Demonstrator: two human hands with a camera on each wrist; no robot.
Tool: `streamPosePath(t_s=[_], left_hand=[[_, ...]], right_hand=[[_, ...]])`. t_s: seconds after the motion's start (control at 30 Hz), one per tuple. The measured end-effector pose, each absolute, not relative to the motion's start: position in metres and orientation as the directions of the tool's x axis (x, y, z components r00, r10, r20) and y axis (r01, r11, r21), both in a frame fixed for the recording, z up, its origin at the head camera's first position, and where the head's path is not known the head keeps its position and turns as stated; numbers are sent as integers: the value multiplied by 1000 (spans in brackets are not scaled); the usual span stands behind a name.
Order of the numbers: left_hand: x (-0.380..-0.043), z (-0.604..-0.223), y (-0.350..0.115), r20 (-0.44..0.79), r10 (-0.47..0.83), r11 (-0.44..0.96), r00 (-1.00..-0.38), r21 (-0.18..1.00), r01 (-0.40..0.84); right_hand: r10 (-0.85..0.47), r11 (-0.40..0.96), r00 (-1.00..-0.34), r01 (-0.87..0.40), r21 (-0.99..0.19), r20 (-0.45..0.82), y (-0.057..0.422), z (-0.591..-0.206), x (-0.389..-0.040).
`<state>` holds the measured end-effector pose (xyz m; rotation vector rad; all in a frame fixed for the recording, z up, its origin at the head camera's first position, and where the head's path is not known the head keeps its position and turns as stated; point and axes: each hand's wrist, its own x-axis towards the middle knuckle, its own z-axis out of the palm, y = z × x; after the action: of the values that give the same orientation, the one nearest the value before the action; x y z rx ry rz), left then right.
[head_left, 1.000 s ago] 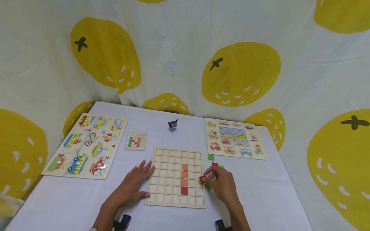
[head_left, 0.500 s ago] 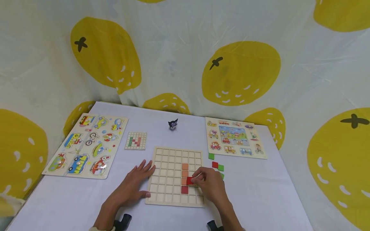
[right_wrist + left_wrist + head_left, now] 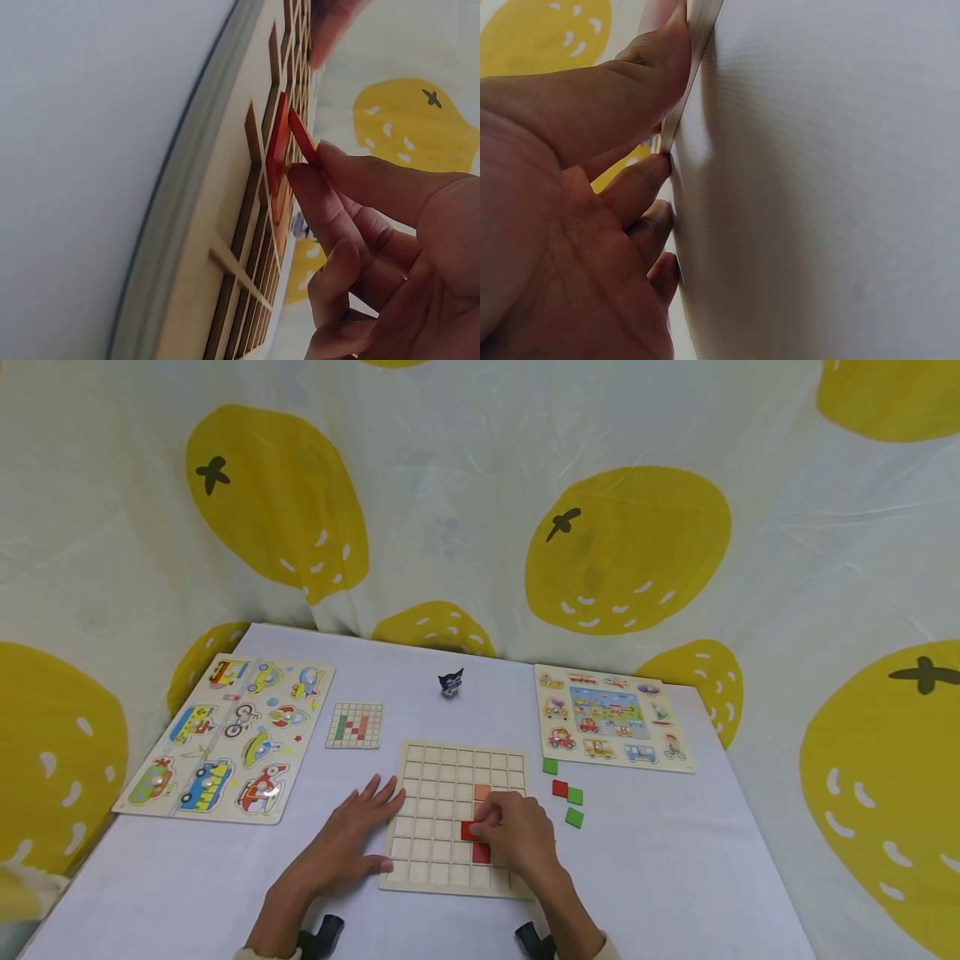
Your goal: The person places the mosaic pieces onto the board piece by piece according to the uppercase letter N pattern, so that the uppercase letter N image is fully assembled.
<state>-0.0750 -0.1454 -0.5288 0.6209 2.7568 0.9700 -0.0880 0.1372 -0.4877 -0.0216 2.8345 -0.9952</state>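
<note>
My right hand (image 3: pixel 521 835) pinches a red square tile (image 3: pixel 467 831) between thumb and fingers, low over the wooden grid board (image 3: pixel 422 872). In the right wrist view the pinched tile (image 3: pixel 301 139) is tilted, close to a red tile (image 3: pixel 276 150) set in a cell. That set red tile (image 3: pixel 482 853) and an orange tile (image 3: pixel 482 792) show in one column; the cells between are mostly covered by my hand. My left hand (image 3: pixel 347 837) rests at the board's left edge, fingers spread. Its thumb (image 3: pixel 656 71) touches the board's side in the left wrist view.
Right of the board lie a loose red tile (image 3: pixel 560 787) and several green tiles (image 3: pixel 574 818). A small pattern card (image 3: pixel 354 725) lies behind left. A vehicle puzzle (image 3: pixel 225 739) is at left, a picture puzzle (image 3: pixel 615 718) back right, a dark figurine (image 3: pixel 450 682) at the back.
My right hand has carried the red tile leftward from the board's right edge, past the orange column, to the cells just left of it. My left hand stays in place.
</note>
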Motion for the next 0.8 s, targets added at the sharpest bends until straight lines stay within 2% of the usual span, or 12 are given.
streamPosePath(t_s=[0.5, 0.8], left_hand=[[-75, -528, -145, -5, 428, 692, -904, 646, 324], [-74, -525, -145, -24, 420, 699, -907, 646, 306]], right_hand=[[-119, 842, -990, -58, -536, -80, 127, -498, -94], [-215, 750, -967, -74, -658, -136, 147, -495, -99]])
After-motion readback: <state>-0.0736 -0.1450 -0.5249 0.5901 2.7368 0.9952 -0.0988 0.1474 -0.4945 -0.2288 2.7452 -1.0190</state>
